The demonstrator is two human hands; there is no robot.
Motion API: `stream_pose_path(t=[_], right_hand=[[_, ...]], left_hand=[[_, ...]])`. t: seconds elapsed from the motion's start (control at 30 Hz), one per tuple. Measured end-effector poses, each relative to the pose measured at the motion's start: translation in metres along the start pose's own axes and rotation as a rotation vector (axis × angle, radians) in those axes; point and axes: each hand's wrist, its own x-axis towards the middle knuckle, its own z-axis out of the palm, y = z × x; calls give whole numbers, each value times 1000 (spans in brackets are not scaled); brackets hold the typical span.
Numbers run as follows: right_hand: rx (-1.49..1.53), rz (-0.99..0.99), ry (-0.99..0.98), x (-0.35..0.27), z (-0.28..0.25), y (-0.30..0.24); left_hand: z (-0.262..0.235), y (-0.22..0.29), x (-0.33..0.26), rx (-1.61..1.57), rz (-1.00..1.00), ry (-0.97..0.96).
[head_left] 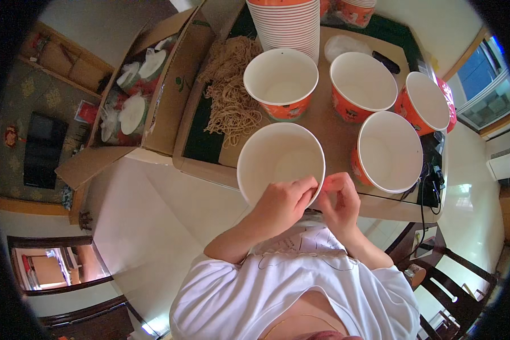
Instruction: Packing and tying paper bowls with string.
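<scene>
A large white-lined paper bucket tilts toward me at the table's near edge. My left hand is closed over its near right rim, fingers reaching inside the opening. Just outside that rim, my right hand has thumb and fingertips pinched together; what lies between them is too small to make out. Right of it stands another paper bucket with orange printing. Behind are further open buckets: one in the middle, one to its right, and one at the far right.
Tangled tan cord lies left of the buckets. A tall stack of nested buckets rises at the back, near a black object. An open cardboard box with bagged goods stands left. Black cables hang at the right edge.
</scene>
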Motion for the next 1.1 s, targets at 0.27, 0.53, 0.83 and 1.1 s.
stream_pose_path(t=[0.27,0.53,0.83,1.1], right_hand=[[391,435,-7,11,-7,15],[100,198,12,6,-25,-24],[-155,-200,-426,16,-21,-49],[-342,-175,-148,58,-34,-47]], left_hand=[[9,-5,37,-52,-43,74],[0,-6,43,-690,-216,-30],[1,-13,52,-1355,-436,-295],[2,-18,49,-1301,-457,-210]])
